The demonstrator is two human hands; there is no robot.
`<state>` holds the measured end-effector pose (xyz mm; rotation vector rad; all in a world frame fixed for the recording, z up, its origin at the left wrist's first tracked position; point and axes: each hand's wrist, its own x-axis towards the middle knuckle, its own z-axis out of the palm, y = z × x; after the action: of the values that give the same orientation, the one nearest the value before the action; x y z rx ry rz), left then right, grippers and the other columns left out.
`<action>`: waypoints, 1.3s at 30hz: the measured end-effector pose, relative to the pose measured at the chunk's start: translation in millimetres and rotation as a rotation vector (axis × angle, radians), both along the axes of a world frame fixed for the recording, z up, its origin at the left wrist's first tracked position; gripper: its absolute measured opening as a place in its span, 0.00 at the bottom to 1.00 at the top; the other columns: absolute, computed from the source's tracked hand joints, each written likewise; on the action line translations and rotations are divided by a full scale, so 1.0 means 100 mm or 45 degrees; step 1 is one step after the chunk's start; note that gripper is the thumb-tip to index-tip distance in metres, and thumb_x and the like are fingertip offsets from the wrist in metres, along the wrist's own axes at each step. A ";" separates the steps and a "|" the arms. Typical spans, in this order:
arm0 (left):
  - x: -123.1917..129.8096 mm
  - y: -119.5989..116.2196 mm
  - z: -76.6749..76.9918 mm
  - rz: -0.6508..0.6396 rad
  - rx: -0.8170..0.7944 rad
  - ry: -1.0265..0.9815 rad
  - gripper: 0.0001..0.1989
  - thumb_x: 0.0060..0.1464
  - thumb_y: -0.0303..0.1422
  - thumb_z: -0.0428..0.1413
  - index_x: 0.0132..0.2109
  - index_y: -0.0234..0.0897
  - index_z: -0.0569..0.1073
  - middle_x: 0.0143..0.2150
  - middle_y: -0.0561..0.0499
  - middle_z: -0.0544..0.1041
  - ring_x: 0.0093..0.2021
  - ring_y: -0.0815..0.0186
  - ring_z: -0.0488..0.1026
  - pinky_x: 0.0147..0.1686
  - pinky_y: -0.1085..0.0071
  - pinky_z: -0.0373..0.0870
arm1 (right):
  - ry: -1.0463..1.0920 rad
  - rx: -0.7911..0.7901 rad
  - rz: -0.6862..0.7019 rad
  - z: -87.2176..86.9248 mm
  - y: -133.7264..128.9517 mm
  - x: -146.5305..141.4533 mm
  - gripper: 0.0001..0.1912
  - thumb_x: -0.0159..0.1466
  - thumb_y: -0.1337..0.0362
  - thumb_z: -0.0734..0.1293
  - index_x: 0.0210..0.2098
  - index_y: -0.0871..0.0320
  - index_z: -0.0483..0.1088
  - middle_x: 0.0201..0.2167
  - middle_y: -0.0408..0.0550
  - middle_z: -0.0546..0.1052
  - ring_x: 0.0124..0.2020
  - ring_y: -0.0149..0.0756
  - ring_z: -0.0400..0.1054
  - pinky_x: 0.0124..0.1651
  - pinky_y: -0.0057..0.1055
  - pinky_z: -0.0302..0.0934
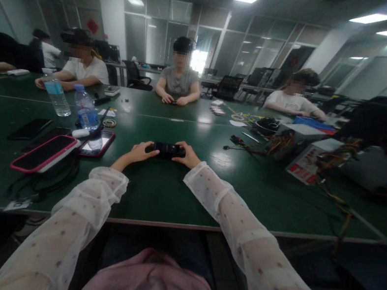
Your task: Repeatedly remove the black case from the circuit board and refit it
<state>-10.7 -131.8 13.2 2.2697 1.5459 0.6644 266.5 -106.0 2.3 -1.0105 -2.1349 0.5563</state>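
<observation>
A small dark device with a lit screen, which looks like a phone held sideways [167, 149], is between my two hands, just above or on the green table [162, 194]. My left hand [141, 152] grips its left end, thumb along the near edge. Around its right end are the fingers of my right hand [188, 156], with the thumb also at the near side. Fingers behind the device are partly hidden. Sheer white dotted sleeves cover both my forearms.
Left of my hands lie a pink-edged phone [45, 154], a red-edged phone [98, 143], dark cables and two water bottles, one of them here [85, 108]. Metal boxes with wires [307, 157] stand at the right. A person in grey [178, 80] sits opposite; others sit nearby.
</observation>
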 end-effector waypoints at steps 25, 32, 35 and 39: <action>0.06 -0.11 0.16 0.000 -0.110 -0.187 0.33 0.52 0.59 0.53 0.55 0.40 0.73 0.54 0.47 0.77 0.56 0.53 0.72 0.57 0.58 0.65 | 0.224 -0.263 0.174 0.07 -0.02 -0.01 0.33 0.48 0.54 0.77 0.50 0.53 0.65 0.38 0.45 0.75 0.42 0.43 0.72 0.51 0.47 0.65; 0.08 -0.15 0.19 0.010 -0.132 -0.215 0.33 0.51 0.58 0.55 0.54 0.41 0.73 0.54 0.47 0.77 0.56 0.53 0.72 0.57 0.58 0.65 | 0.285 -0.410 0.233 0.09 0.03 0.03 0.32 0.49 0.51 0.76 0.51 0.53 0.68 0.39 0.45 0.77 0.42 0.41 0.74 0.52 0.47 0.66; 0.07 -0.15 0.18 0.009 -0.130 -0.215 0.32 0.51 0.58 0.55 0.55 0.41 0.73 0.54 0.46 0.77 0.56 0.53 0.72 0.57 0.59 0.65 | 0.301 -0.436 0.255 0.10 0.04 0.04 0.34 0.48 0.51 0.77 0.51 0.54 0.68 0.38 0.45 0.77 0.41 0.41 0.74 0.51 0.46 0.66; 0.06 -0.10 0.13 -0.001 -0.121 -0.185 0.33 0.52 0.58 0.53 0.56 0.40 0.72 0.54 0.46 0.77 0.56 0.53 0.72 0.57 0.58 0.65 | 0.289 -0.420 0.268 0.12 0.02 0.04 0.34 0.48 0.52 0.77 0.51 0.54 0.68 0.39 0.46 0.77 0.41 0.41 0.74 0.52 0.46 0.66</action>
<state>-4.7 -141.4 26.2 2.1038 1.4763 0.7232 270.2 -104.5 14.1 -0.8488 -1.9952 1.1002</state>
